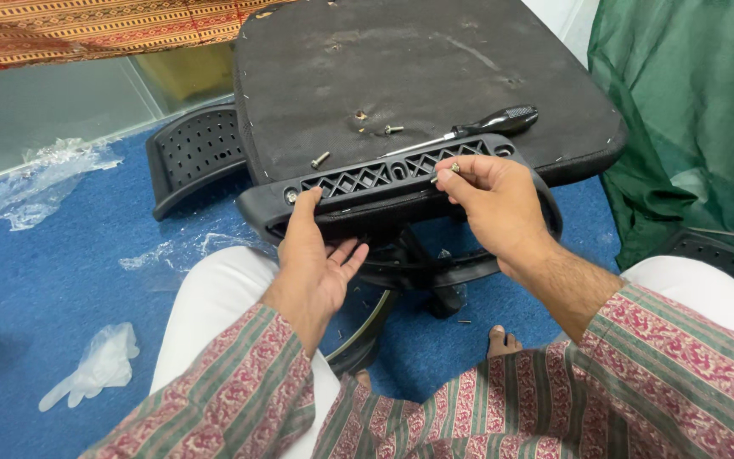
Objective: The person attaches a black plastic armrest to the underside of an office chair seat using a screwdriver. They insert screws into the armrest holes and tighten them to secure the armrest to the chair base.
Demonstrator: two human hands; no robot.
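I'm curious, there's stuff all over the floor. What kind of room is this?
Probably an office or workroom where a chair is being put together on the floor. There is blue carpet, a glass partition, torn plastic wrapping, and an upturned chair seat with a screwdriver on it.

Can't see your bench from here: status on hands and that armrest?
Left hand steadies the black armrest against the seat underside. Right hand pinches a screw over it. Screwdriver and loose screws lie beside.

Loose screws (320,159) and a screwdriver (477,129) clutter the upturned seat base (401,59) behind the armrest (384,183). Its upper half lies bare. The green cloth (690,110) crowds the right.
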